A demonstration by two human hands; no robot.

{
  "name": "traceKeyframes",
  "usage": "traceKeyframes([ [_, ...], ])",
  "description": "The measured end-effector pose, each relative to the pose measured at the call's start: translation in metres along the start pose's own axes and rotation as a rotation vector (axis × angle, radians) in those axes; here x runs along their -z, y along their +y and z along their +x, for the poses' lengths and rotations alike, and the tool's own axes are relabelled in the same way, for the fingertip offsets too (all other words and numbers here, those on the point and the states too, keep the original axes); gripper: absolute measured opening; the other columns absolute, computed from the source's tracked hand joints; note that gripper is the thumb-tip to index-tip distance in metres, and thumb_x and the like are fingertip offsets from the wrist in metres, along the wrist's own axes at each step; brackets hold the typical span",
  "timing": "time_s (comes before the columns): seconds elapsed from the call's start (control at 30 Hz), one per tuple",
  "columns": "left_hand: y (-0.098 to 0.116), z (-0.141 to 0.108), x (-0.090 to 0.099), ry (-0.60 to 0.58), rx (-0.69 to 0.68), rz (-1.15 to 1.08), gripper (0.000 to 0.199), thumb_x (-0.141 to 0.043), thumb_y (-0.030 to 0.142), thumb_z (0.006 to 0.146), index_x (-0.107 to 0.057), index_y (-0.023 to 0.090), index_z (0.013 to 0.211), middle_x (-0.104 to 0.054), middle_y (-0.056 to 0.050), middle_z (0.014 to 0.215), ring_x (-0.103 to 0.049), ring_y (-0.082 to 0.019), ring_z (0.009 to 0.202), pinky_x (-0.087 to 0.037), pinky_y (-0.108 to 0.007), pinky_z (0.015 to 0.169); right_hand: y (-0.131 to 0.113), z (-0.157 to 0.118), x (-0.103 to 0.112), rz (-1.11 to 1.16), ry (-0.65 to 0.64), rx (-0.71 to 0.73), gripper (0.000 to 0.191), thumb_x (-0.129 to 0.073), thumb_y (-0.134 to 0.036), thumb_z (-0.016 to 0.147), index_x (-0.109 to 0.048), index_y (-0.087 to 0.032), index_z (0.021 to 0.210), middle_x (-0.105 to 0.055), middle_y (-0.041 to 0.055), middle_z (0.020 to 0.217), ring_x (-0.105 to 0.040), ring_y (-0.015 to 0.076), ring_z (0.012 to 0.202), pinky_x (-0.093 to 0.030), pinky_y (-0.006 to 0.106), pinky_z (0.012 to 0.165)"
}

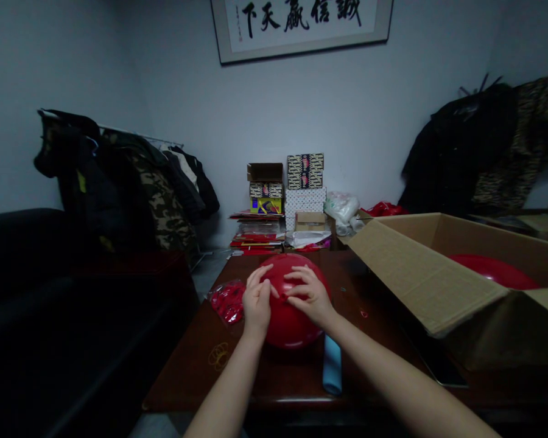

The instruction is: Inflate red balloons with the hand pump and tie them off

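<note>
An inflated red balloon (292, 328) rests over the dark wooden table, its neck turned toward the camera between my hands. My left hand (258, 298) is at the balloon's left side, thumb and index finger closed near the neck. From the right, my right hand (311, 295) pinches the neck with thumb and index finger, the other fingers lying over the balloon. A clear bag of red balloons (228, 301) lies left of my left hand. Below my right hand is a blue cylinder (332, 365). Thin yellowish rings (219, 356) lie at the table's left.
An open cardboard box (429, 274) with another red balloon (493, 271) inside stands at the right. A flat dark device (438, 359) lies beside it. Stacked boxes (305, 201) are behind the table. A black sofa (73, 328) is at the left.
</note>
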State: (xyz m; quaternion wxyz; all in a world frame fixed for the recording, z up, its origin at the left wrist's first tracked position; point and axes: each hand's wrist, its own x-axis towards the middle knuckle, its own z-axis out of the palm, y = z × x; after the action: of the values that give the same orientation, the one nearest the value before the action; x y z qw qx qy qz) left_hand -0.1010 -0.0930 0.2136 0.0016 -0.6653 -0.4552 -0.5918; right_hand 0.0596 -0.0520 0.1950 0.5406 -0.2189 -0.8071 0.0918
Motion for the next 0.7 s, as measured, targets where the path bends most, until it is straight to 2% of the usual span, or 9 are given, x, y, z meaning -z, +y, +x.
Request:
traceKeyframes([
  [0.1, 0.005, 0.004, 0.005, 0.014, -0.082, 0.099, 0.037, -0.038, 0.016, 0.082, -0.057, 0.02, 0.051, -0.061, -0.002, 0.113, -0.044, -0.022, 0.115, -0.033, -0.047, 0.099, -0.003, -0.001, 0.001, -0.013, -0.01, 0.002, 0.006, -0.067, -0.027, 0.072, -0.068, -0.03, 0.077, -0.063, 0.0005, 0.102, -0.045, 0.0227, 0.113, -0.027, 0.051, 0.1],
  [0.2, 0.011, 0.008, 0.015, -0.139, -0.181, 0.207, 0.031, -0.045, 0.013, 0.075, -0.056, 0.02, 0.047, -0.066, -0.001, 0.103, -0.046, -0.023, 0.113, -0.029, -0.052, 0.1, -0.005, -0.002, 0.004, -0.02, 0.01, -0.012, 0.007, -0.065, -0.024, 0.073, -0.067, -0.029, 0.077, -0.062, 0.0011, 0.101, -0.045, 0.022, 0.113, -0.027, 0.049, 0.101],
  [0.27, 0.015, 0.009, 0.022, -0.234, -0.245, 0.317, 0.024, -0.052, 0.015, 0.071, -0.058, 0.021, 0.048, -0.066, -0.001, 0.102, -0.045, -0.026, 0.114, -0.02, -0.057, 0.102, -0.006, -0.003, 0.005, -0.019, 0.024, -0.021, 0.007, -0.064, -0.024, 0.074, -0.067, -0.028, 0.078, -0.062, 0.0015, 0.102, -0.045, 0.0217, 0.113, -0.028, 0.048, 0.1],
  [0.37, 0.019, 0.007, 0.03, -0.267, -0.275, 0.398, 0.019, -0.055, 0.016, 0.069, -0.06, 0.021, 0.052, -0.065, -0.004, 0.105, -0.043, -0.029, 0.117, -0.011, -0.061, 0.104, -0.007, -0.004, 0.005, -0.01, 0.018, -0.019, 0.007, -0.064, -0.025, 0.074, -0.067, -0.029, 0.078, -0.062, 0.001, 0.102, -0.046, 0.0219, 0.113, -0.028, 0.048, 0.1],
  [0.43, 0.017, 0.005, 0.032, -0.257, -0.228, 0.347, 0.022, -0.052, 0.013, 0.07, -0.06, 0.021, 0.051, -0.065, -0.004, 0.104, -0.044, -0.029, 0.116, -0.015, -0.06, 0.103, -0.009, -0.004, 0.004, -0.005, 0.014, -0.017, 0.007, -0.064, -0.025, 0.074, -0.067, -0.03, 0.077, -0.062, 0.0006, 0.101, -0.046, 0.0218, 0.112, -0.027, 0.049, 0.101],
  [0.57, 0.006, 0.003, 0.033, -0.256, -0.137, 0.074, 0.029, -0.044, 0.014, 0.077, -0.066, 0.021, 0.06, -0.06, -0.003, 0.117, -0.043, -0.025, 0.119, -0.035, -0.048, 0.099, -0.01, -0.004, 0.001, -0.002, 0.019, -0.025, 0.009, -0.063, -0.024, 0.074, -0.067, -0.03, 0.079, -0.062, 0.0009, 0.101, -0.045, 0.0219, 0.113, -0.025, 0.05, 0.101],
  [0.7, 0.006, 0.001, 0.026, -0.219, -0.166, 0.012, 0.027, -0.044, 0.017, 0.081, -0.07, 0.023, 0.084, -0.045, -0.003, 0.135, -0.038, -0.024, 0.124, -0.037, -0.045, 0.098, -0.014, -0.005, -0.001, -0.014, -0.018, -0.006, 0.008, -0.063, -0.023, 0.073, -0.066, -0.03, 0.077, -0.062, -0.0002, 0.1, -0.044, 0.0214, 0.114, -0.023, 0.05, 0.102],
])
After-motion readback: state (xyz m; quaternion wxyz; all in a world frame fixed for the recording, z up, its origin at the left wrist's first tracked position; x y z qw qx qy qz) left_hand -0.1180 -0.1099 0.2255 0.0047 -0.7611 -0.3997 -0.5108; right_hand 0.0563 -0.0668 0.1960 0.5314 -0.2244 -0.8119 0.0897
